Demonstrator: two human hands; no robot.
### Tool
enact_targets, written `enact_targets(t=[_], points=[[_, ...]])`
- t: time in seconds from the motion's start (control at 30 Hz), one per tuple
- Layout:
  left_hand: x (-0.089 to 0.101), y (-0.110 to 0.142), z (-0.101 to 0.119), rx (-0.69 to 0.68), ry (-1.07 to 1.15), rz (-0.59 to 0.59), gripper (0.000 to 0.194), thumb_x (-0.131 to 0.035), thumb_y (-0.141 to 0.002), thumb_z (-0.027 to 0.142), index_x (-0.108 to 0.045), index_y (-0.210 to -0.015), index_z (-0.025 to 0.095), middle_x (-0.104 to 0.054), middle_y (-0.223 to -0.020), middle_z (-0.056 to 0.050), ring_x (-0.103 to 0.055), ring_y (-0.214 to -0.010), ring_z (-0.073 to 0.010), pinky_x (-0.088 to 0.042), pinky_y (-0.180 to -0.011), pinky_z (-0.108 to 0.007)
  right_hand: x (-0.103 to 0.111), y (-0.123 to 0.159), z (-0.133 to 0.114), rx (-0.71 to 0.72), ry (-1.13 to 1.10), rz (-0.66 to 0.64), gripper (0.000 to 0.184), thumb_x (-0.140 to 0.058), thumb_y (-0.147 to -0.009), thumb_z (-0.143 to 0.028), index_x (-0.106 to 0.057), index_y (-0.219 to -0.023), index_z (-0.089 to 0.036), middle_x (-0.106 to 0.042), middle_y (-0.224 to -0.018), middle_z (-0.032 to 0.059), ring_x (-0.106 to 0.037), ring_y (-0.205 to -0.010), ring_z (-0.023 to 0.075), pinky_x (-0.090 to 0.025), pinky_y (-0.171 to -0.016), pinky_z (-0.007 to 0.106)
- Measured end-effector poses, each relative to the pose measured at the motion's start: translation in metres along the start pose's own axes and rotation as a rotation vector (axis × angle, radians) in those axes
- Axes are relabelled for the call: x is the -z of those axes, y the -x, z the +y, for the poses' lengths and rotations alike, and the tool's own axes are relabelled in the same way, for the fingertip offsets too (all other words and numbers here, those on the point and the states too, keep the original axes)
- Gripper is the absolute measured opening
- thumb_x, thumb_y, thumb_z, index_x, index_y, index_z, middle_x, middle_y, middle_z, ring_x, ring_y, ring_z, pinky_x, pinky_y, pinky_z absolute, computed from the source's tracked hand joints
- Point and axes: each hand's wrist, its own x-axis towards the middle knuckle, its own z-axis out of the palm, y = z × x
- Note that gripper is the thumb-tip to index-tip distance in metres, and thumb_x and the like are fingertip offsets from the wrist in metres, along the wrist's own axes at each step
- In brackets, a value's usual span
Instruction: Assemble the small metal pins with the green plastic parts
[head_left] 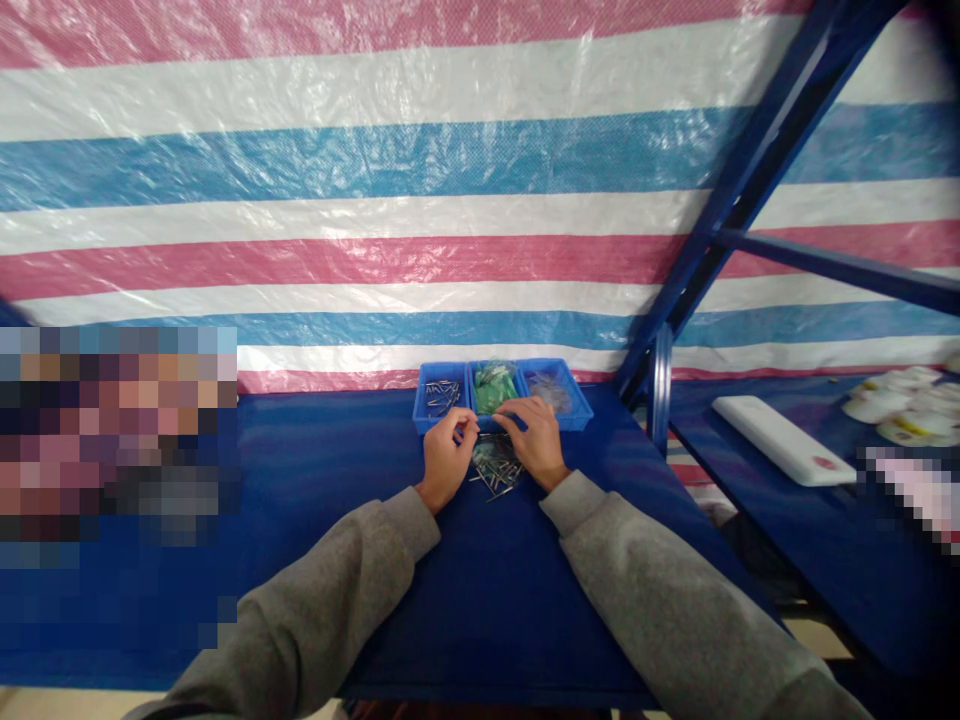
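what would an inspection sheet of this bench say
surface: blue bench top, flat, trays along its far edge
job's things: three blue plastic trays in a row; left tray holds metal pins, middle tray green packets, right tray clear bags; loose metal pins lie heaped in front
clutter: white flat box and white rolls on a side shelf
hands: left hand and right hand at the middle tray's front rim, above the loose pins; any hold too small to tell
cables: nothing seen
surroundings: striped tarpaulin, blue steel shelf frame
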Motion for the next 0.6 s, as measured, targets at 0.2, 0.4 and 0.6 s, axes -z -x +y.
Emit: enact_targets(t=[0.2,0.4,0.6], points=[[-0.001,-0.001,-0.002,-0.004,0.024,-0.009,0.011,-0.048,-0.085,0.023,-0.057,-0.083,0.017,-0.061,-0.075,-0.002,-0.059,-0.072,-0.0133,-0.046,-0.07,-0.025,0.007,0.007,0.004,-0.244,-0.093,0.223,0.026,-0.049,-0.084,-0.04,-0.06,-0.079,-0.017,-0.062,-0.071,0.0033,-0.053,-0.06,0.0154,-0.041,-0.062,0.029],[-0.001,-0.002,-0.002,0.003,0.033,-0.019,0.01,-0.048,-0.084,0.022,-0.056,-0.081,0.016,-0.061,-0.075,-0.002,-0.058,-0.072,-0.0137,-0.046,-0.071,-0.026,0.003,0.013,0.023,-0.417,-0.221,0.17,0.03,-0.054,-0.077,-0.046,-0.059,-0.073,-0.017,-0.057,-0.055,-0.0003,-0.052,-0.05,0.0147,-0.042,-0.054,0.027],[0.001,-0.002,-0.002,-0.001,0.037,-0.023,0.01,-0.048,-0.084,0.022,-0.057,-0.081,0.017,-0.061,-0.076,-0.002,-0.058,-0.072,-0.0134,-0.046,-0.07,-0.025,0.003,0.009,0.023,-0.402,-0.285,0.126,0.03,-0.055,-0.074,-0.047,-0.061,-0.073,-0.017,-0.058,-0.056,0.0003,-0.052,-0.051,0.0143,-0.043,-0.053,0.027]])
